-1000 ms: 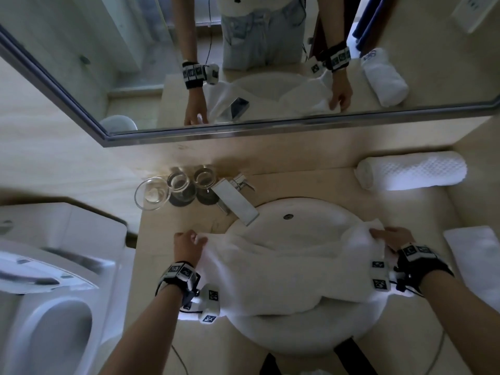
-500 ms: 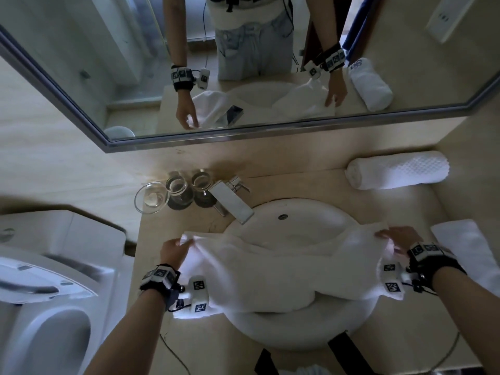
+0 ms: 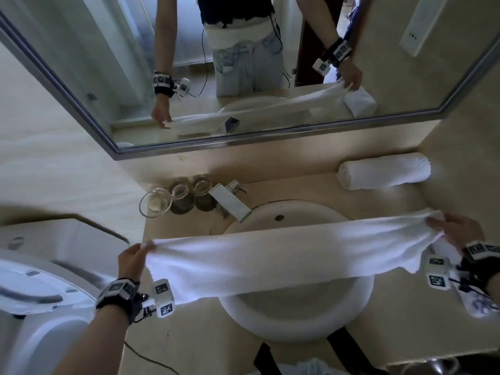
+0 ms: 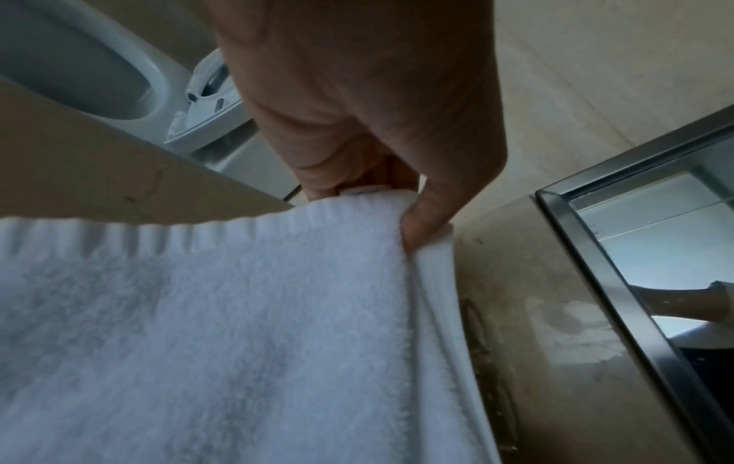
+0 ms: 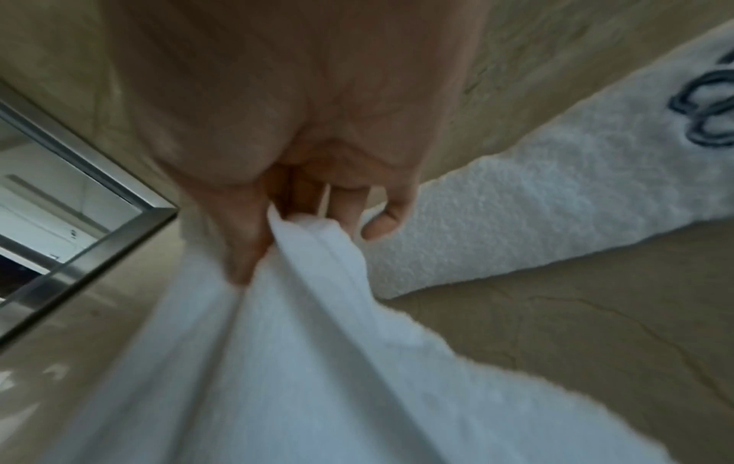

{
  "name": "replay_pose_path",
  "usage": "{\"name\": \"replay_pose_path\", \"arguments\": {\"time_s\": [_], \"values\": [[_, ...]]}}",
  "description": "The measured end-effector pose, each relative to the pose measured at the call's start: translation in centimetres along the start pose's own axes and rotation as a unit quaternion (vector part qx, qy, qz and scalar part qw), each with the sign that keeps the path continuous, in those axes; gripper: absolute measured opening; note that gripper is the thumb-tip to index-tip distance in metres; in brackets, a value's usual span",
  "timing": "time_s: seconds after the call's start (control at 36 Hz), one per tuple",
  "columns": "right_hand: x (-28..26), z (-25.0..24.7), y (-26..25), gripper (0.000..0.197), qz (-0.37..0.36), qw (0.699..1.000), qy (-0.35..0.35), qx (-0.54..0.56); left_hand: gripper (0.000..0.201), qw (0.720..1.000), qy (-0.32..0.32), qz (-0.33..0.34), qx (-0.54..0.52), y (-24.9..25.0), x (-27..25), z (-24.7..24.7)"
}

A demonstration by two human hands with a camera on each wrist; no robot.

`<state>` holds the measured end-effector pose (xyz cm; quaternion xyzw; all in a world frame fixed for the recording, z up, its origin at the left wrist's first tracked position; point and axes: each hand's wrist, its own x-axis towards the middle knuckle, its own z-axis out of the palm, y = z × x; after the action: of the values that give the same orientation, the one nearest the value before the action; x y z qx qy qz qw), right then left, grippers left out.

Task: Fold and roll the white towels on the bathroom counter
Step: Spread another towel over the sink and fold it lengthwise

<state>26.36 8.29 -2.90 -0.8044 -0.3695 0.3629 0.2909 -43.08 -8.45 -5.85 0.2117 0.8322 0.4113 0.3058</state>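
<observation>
A white towel (image 3: 284, 253) hangs stretched in a long band above the round sink (image 3: 297, 323). My left hand (image 3: 135, 257) pinches its left end; the left wrist view shows thumb and fingers gripping the ribbed hem of the towel (image 4: 238, 314). My right hand (image 3: 449, 231) holds the right end, with the bunched cloth (image 5: 317, 314) pinched between its fingers. A rolled white towel (image 3: 384, 171) lies at the back right of the counter. Another white towel (image 5: 556, 188) with a dark blue emblem lies flat on the counter beside my right hand.
A chrome faucet (image 3: 232, 201) stands behind the sink, with three glasses (image 3: 178, 198) to its left. The mirror (image 3: 243, 63) runs along the back wall. A toilet (image 3: 35, 293) stands left of the beige counter (image 3: 189, 336). Black straps hang at the counter's front edge.
Both hands have moved apart and lifted. The towel, slack and sagging into the sink before, is now pulled taut into a long band above it.
</observation>
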Motion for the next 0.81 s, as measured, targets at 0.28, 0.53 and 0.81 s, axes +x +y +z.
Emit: {"name": "replay_pose_path", "arguments": {"time_s": [0.28, 0.53, 0.81], "values": [[-1.5, -1.1, -0.2, 0.052, -0.023, 0.999, 0.021, -0.017, 0.029, 0.997, -0.035, 0.06, -0.022, 2.7, -0.1, -1.5], [-2.3, -2.6, -3.4, 0.05, -0.038, 0.998, -0.001, -0.044, 0.024, 0.991, -0.021, 0.13, -0.008, 6.4, 0.8, -3.5], [-3.9, -2.1, -5.4, 0.041, -0.048, 0.996, -0.067, 0.042, 0.031, 0.99, -0.071, 0.123, -0.007, 7.9, 0.9, -4.6]]}}
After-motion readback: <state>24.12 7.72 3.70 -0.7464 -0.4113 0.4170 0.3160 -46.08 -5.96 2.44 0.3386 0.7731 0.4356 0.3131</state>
